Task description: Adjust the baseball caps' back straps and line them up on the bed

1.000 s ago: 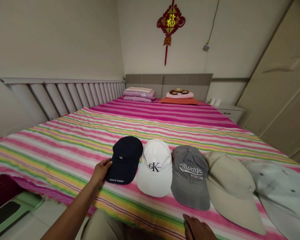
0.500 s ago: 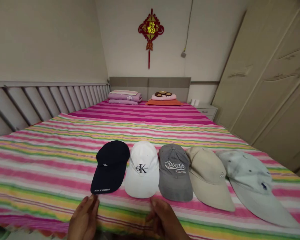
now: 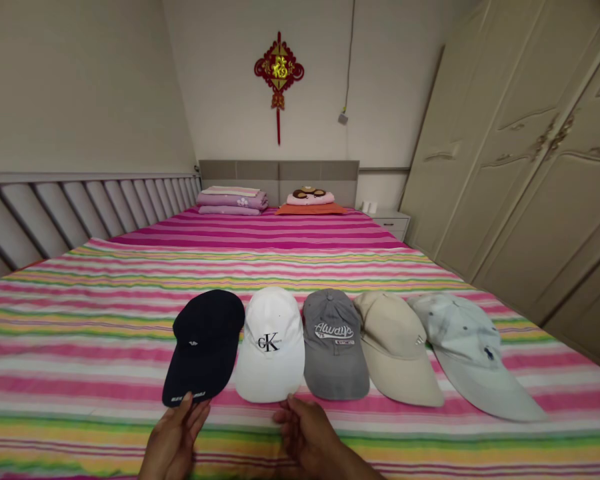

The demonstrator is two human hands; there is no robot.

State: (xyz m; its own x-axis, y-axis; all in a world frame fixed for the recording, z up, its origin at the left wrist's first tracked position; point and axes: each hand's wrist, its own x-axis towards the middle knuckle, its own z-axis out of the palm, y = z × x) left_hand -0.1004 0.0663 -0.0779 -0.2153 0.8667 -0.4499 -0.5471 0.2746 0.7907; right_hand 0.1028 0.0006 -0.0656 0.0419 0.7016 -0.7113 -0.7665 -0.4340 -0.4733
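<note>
Five baseball caps would be several: they lie in a row on the striped bedspread, brims toward me. My left hand (image 3: 174, 437) is at the brim of the black cap (image 3: 206, 337), its thumb over the front edge and fingers below. Beside it lies a white cap (image 3: 273, 373) with dark letters. My right hand (image 3: 305, 430) is at the white cap's front edge, thumb tip close to the brim and fingers loosely bent; whether it touches is unclear. Farther right come a grey cap (image 3: 336, 373), a beige cap (image 3: 405, 367) and a pale cap (image 3: 473, 363) with a small dark emblem.
The bedspread (image 3: 90, 373) covers the bed. Folded purple bedding (image 3: 235, 201) and a pink pillow (image 3: 310, 199) lie by the headboard (image 3: 240, 171). A metal rail (image 3: 87, 200) runs along the left; a wardrobe (image 3: 500, 133) and nightstand (image 3: 393, 223) stand right.
My left hand has come up to the black cap, its thumb now over the brim. My right hand stays by the white cap. The whole view has shifted somewhat.
</note>
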